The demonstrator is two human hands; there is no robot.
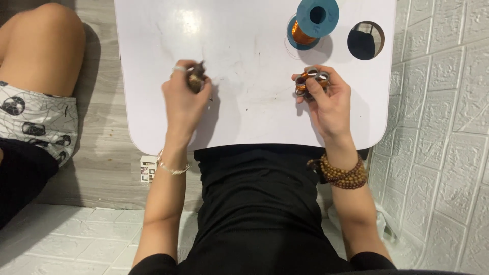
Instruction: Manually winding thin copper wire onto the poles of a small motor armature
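Head view, looking down. Nearest the camera lies the person's lap in black cloth, with both forearms reaching forward: a thin bracelet (173, 168) on the left wrist, a string of brown wooden beads (340, 173) on the right. Beyond them, over the near half of the white surface (244, 117), the two hands work well apart.

The left hand (184, 99), ringed on one finger, has its grip clenched round a small dark piece (196, 79) that stands up out of the fist; its shape is too small and shadowed to make out.

The right hand (328, 99) is grasping a small part wound with copper wire (311, 81) between fingertips and thumb, its metal rings facing up and away from the palm. Any wire running between the hands cannot be seen.

Farther out, straight ahead of the right hand and much nearer to it than to the left, stands a blue spool of copper wire (311, 21), its axis tilted toward the camera. Just right of it is a round hole (365, 39) in the surface.

At the left edge, a second person's bare knee and patterned shorts (38, 119) are cut off by the frame. A white brick-patterned wall (443, 127) is at right.
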